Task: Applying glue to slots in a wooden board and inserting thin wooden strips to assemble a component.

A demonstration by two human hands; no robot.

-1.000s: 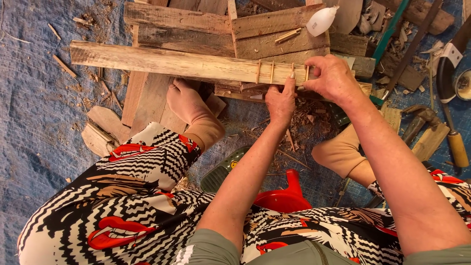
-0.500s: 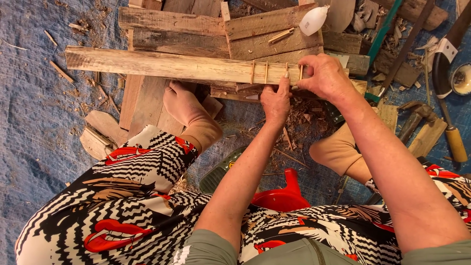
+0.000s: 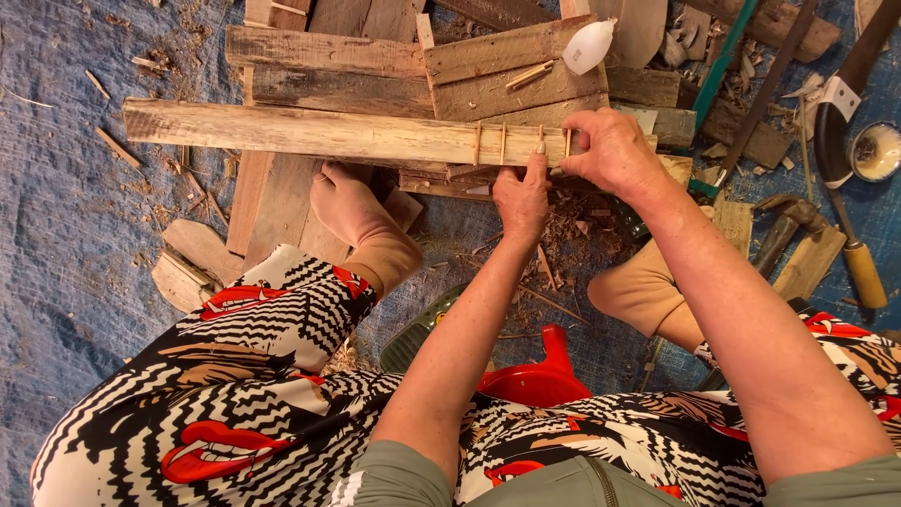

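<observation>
**Thin sticks lined up on a rough plank**

A blue tarp [image 3: 66, 282] carries the woodpile; the long plank [image 3: 300, 131] lies across it toward the far edge. The right hand [image 3: 615, 150] pinches a stick [image 3: 567, 143] at the plank's right end; the left hand [image 3: 522, 192] presses fingertips alongside. The plank looks stiff and splintery, the sticks light and snappable—best gripped near their ends.

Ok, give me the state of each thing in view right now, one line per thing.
Long plank: lying level across the stacked boards, held at its right end.
Thin sticks: laid crosswise on the plank, spaced apart.
Left hand: fingertips pressing a stick against the plank.
Right hand: gripping the plank's right end.
Hammer: lying untouched on the blue tarp.
White bottle: lying on its side.
</observation>
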